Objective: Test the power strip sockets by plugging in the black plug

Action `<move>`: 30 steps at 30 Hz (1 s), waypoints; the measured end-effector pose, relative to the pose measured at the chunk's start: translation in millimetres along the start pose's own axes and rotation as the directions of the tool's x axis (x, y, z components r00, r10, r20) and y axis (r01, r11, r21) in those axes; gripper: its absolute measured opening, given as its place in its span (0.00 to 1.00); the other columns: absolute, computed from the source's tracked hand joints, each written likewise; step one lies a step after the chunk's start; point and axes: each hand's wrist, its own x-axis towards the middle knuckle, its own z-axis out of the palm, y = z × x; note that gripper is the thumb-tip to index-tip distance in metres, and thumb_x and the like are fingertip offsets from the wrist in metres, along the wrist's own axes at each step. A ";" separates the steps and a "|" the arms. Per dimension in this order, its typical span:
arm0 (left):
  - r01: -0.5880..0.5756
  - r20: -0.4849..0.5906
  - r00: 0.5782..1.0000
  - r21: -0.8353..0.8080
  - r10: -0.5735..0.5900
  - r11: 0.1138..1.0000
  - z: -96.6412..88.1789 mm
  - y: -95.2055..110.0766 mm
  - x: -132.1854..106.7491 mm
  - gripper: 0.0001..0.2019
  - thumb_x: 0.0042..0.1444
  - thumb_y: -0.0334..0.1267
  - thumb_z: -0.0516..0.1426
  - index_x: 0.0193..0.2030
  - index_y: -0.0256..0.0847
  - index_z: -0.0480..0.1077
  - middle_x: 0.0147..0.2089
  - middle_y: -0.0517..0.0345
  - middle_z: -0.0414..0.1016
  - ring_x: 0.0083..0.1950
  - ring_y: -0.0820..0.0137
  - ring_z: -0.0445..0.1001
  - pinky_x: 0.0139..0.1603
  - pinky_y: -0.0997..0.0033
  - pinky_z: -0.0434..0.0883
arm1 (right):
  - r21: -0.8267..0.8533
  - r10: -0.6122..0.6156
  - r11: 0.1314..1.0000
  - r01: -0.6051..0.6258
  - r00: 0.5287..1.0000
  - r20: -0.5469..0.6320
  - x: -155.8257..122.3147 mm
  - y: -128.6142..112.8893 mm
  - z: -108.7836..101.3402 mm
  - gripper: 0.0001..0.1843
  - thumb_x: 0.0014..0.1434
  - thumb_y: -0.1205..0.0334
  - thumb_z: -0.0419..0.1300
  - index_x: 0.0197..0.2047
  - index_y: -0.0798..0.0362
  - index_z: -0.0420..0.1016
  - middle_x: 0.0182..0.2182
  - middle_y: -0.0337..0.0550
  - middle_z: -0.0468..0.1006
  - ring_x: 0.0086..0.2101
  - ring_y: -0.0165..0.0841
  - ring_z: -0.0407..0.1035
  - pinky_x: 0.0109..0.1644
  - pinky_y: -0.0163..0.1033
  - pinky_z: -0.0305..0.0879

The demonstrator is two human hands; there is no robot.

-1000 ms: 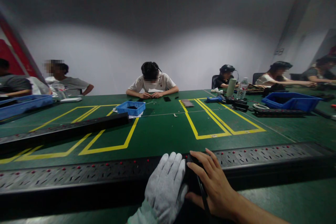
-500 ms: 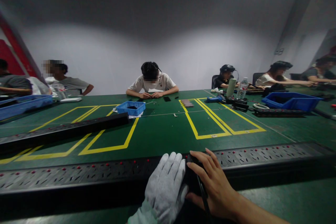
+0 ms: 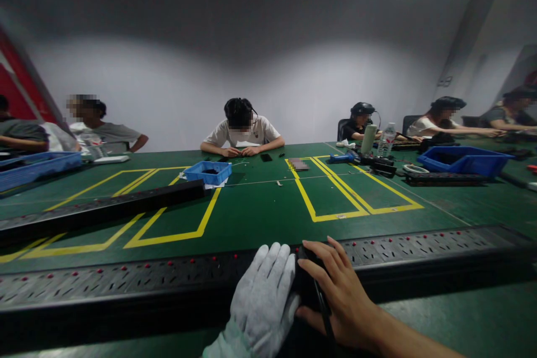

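A long black power strip (image 3: 419,254) with many sockets and small red lights lies across the green table right in front of me. My left hand (image 3: 262,299), in a white glove, lies flat on top of the strip with its fingers stretched out. My right hand (image 3: 338,293), bare, rests on the strip beside it, fingers curled over a small black part (image 3: 308,285) that sits between the two hands. A thin black cable runs under my right palm.
A second black power strip (image 3: 104,210) lies at the left. Yellow lines mark boxes on the green table (image 3: 260,207). A small blue tray (image 3: 208,172) sits mid-table; larger blue bins (image 3: 465,161) stand right and far left. Several people sit along the far side.
Neither hand has moved on the strip. The view has shifted very slightly.
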 end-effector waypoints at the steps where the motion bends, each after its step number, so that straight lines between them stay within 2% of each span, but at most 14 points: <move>1: -0.002 -0.005 1.000 0.000 0.002 1.000 -0.3 -0.3 0.0 0.18 0.58 0.33 0.50 0.52 0.24 0.70 0.54 0.39 0.74 0.55 0.51 0.73 0.49 0.48 0.77 | 0.000 -0.001 1.000 0.001 1.000 0.001 0.1 0.1 -0.1 0.34 0.50 0.58 0.66 0.58 0.54 0.59 0.57 0.58 0.62 0.57 0.49 0.58 0.63 0.60 0.45; 30: 0.004 -0.027 1.000 -0.014 -0.005 1.000 -0.9 -0.3 0.2 0.18 0.59 0.32 0.50 0.53 0.25 0.70 0.53 0.39 0.74 0.56 0.52 0.72 0.50 0.50 0.75 | 0.017 0.024 1.000 -0.024 1.000 -0.003 -1.1 -0.2 -0.7 0.33 0.51 0.58 0.66 0.57 0.53 0.60 0.56 0.58 0.64 0.56 0.48 0.60 0.62 0.60 0.48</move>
